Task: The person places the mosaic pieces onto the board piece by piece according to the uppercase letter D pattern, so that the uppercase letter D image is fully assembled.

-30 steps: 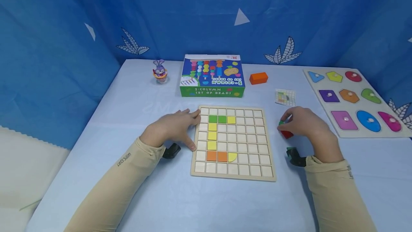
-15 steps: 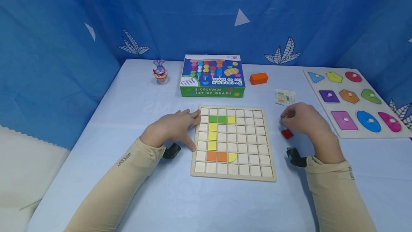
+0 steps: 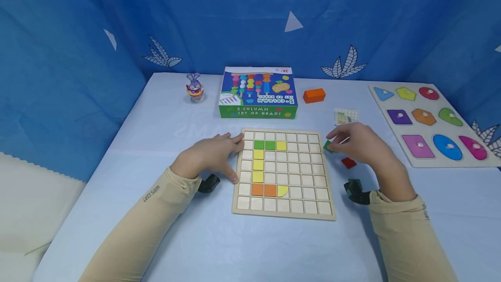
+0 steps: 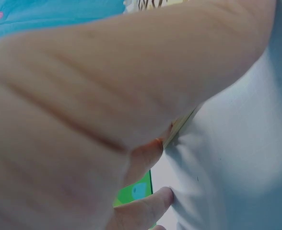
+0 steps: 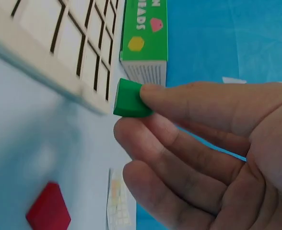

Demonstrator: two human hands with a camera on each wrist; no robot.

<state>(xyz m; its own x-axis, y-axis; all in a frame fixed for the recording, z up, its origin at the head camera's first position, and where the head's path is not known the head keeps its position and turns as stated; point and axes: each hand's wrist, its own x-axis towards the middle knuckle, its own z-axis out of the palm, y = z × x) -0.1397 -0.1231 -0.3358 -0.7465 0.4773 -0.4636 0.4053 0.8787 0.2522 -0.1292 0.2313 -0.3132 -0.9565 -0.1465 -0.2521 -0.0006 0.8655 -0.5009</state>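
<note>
A pale blue tabletop (image 3: 176,238) carries everything, with blue patterned cloth hung behind it. At its middle lies a square pale wooden grid board (image 3: 285,212) holding green, yellow and orange tiles in its left columns. To the far right sits a pale wooden shape-peg puzzle board (image 3: 395,125) with coloured knobbed pieces. Behind the grid board lies a blue and green cardboard bead-set box (image 3: 258,92), with a purple toy rabbit figure (image 3: 194,86) to its left and an orange rectangular block (image 3: 315,95) to its right.

The left hand (image 3: 213,156) lies flat with straight fingers on the tabletop, its fingertips touching the grid board's left edge and holding nothing. The right hand (image 3: 362,145) pinches a small green square tile (image 3: 327,146) between thumb and forefinger, just beside the grid board's right edge and lifted off the tabletop in the right wrist view (image 5: 129,98). A small printed pattern card (image 3: 346,117) lies beyond that hand, and a small red square tile (image 3: 348,162) rests on the tabletop beside it.
</note>
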